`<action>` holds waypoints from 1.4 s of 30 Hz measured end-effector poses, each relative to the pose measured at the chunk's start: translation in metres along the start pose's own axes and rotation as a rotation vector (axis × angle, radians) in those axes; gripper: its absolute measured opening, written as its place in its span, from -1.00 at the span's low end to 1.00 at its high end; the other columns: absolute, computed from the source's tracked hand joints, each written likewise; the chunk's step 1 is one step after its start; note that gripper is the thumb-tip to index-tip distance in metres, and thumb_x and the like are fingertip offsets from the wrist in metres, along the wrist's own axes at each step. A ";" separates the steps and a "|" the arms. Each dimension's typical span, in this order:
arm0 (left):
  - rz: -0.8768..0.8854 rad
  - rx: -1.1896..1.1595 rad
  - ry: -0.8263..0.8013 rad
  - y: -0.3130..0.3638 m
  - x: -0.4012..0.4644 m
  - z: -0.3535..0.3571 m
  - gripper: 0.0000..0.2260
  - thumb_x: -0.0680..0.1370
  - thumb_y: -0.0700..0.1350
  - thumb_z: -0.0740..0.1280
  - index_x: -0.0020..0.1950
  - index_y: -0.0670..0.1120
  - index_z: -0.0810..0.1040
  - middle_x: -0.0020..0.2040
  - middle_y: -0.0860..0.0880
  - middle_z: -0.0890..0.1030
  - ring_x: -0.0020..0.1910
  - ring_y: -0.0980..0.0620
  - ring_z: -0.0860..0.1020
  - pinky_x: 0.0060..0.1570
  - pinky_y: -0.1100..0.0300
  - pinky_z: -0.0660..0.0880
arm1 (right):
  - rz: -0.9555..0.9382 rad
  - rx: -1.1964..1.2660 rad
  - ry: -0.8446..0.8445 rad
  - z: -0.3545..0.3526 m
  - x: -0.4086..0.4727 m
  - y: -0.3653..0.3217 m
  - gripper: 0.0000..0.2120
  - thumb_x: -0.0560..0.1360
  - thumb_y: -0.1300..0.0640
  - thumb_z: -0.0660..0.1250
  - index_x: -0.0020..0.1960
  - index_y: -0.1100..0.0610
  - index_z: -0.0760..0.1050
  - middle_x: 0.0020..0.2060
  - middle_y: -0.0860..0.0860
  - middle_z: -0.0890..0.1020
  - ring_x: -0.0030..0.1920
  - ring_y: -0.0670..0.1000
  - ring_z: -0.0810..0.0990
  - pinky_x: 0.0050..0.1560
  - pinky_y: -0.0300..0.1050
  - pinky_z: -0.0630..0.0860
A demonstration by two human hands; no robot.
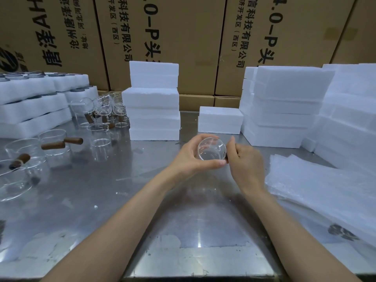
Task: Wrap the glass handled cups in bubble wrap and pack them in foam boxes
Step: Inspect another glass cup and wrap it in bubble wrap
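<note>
A clear glass cup [211, 148] is held above the steel table, its round base turned toward me. My left hand [191, 157] grips it round the body, thumb below and fingers over the top. My right hand [245, 159] holds the cup's right side, where the handle lies hidden under curled fingers. A stack of bubble wrap sheets [317, 188] lies on the table to the right. A single closed foam box [220, 120] sits just beyond the hands.
Several glass cups with wooden handles [61, 142] stand at the left on the steel table [114, 200]. Foam trays [34, 110] are piled far left, a foam box stack [153, 102] behind centre, more foam boxes [284, 104] at right. Cardboard cartons [183, 37] form the back wall.
</note>
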State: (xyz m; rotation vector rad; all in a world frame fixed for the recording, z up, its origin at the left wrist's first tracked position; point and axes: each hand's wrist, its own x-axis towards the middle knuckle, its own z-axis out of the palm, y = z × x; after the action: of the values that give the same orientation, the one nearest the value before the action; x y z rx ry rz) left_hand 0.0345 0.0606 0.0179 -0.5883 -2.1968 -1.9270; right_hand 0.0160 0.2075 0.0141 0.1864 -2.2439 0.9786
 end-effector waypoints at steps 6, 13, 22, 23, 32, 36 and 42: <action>-0.011 -0.029 0.183 -0.002 0.004 0.008 -0.71 0.34 -0.11 0.57 -0.05 0.01 0.53 -0.01 0.08 0.61 0.12 0.12 0.58 0.12 0.31 0.46 | -0.078 -0.001 -0.035 0.003 -0.005 -0.007 -0.44 0.64 0.03 0.02 -0.47 0.17 0.42 -0.51 0.07 0.49 -0.38 0.14 0.45 -0.34 -0.01 0.26; -0.060 -0.134 0.384 0.004 0.006 0.011 -0.86 0.49 -0.01 0.44 -0.21 -0.04 0.59 -0.16 0.07 0.66 -0.12 0.19 0.59 -0.11 0.43 0.45 | -0.115 0.008 -0.021 0.008 -0.008 -0.013 -0.42 0.64 0.01 0.00 -0.37 0.29 0.53 -0.42 0.15 0.60 -0.32 0.18 0.52 -0.23 0.06 0.43; -0.111 -0.251 0.115 0.004 0.014 -0.003 -0.78 0.62 -0.06 0.23 -0.01 0.02 0.68 0.08 0.05 0.67 0.14 0.06 0.57 0.17 0.23 0.48 | 0.011 0.200 0.005 0.006 -0.001 0.000 -0.41 0.64 0.06 0.04 -0.54 0.05 0.45 -0.58 -0.13 0.49 -0.46 -0.10 0.45 -0.37 -0.20 0.31; -0.112 -0.284 0.051 0.005 0.014 -0.007 -0.80 0.61 -0.08 0.23 0.04 0.00 0.67 0.11 0.04 0.66 0.16 0.08 0.56 0.12 0.29 0.48 | 0.031 0.223 0.000 0.005 0.000 0.002 -0.38 0.64 0.07 0.04 -0.59 0.01 0.42 -0.61 -0.13 0.47 -0.49 -0.12 0.44 -0.41 -0.27 0.29; -0.085 -0.314 -0.271 0.009 0.007 -0.023 -0.52 0.41 -0.25 0.36 0.33 -0.05 0.47 0.19 0.04 0.60 0.18 0.11 0.55 0.15 0.30 0.44 | 0.094 0.325 -0.020 0.002 0.002 0.008 -0.40 0.63 0.08 0.06 -0.60 0.04 0.34 -0.68 -0.18 0.44 -0.58 -0.18 0.38 -0.49 -0.36 0.24; -0.086 -0.223 -0.267 0.007 0.006 -0.020 -0.45 0.36 -0.28 0.42 0.33 0.02 0.47 0.24 0.08 0.55 0.19 0.19 0.54 0.05 0.31 0.47 | 0.087 0.260 -0.021 0.003 0.002 0.008 -0.40 0.63 0.06 0.04 -0.57 0.05 0.41 -0.66 -0.20 0.47 -0.50 -0.21 0.45 -0.43 -0.38 0.29; -0.070 -0.064 -0.119 0.002 0.005 -0.010 -0.49 0.24 -0.05 0.57 0.13 0.16 0.49 0.13 0.15 0.58 0.20 0.15 0.53 0.00 0.30 0.50 | 0.057 0.175 -0.017 0.003 -0.001 0.002 -0.38 0.63 0.06 0.05 -0.62 0.02 0.30 -0.69 -0.13 0.40 -0.51 -0.08 0.37 -0.40 -0.15 0.26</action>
State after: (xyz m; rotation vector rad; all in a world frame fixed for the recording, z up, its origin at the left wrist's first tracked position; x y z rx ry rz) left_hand 0.0297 0.0515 0.0234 -0.6599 -2.2619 -2.0550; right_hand 0.0143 0.2070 0.0108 0.2095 -2.1892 1.2088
